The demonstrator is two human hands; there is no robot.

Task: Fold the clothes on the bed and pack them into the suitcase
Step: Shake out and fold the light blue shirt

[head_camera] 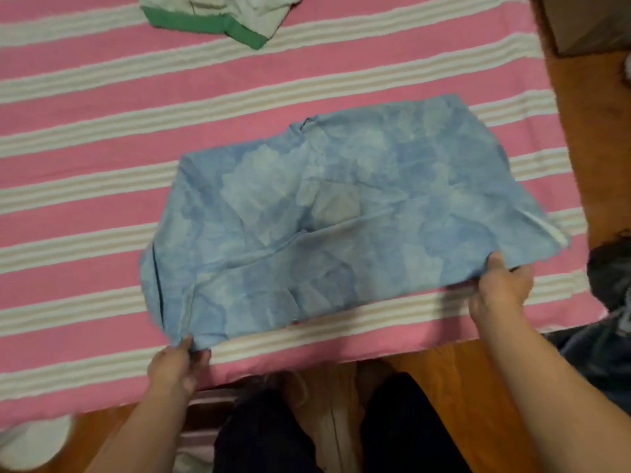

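- Head view: a blue tie-dye garment (348,216) is laid flat on the pink striped bed cover (85,131), stretched between both hands.
- Left hand (179,365): the near-left corner of the garment is pinched between thumb and curled fingers.
- Right hand (502,288): the near-right edge is gripped, thumb on top and fingers beneath the cloth.
- Fold state: the garment appears already doubled into a rough rectangle; at least one more fold is judged necessary.
- Beyond the hands, at the far side of the bed, a white garment with green trim (218,18) is left crumpled, not yet folded.
- Dark clothing (611,278) is seen just right of the right hand, off the bed edge; its state cannot be told.
- No suitcase is visible, so packing cannot be assessed; the task is judged to be early.
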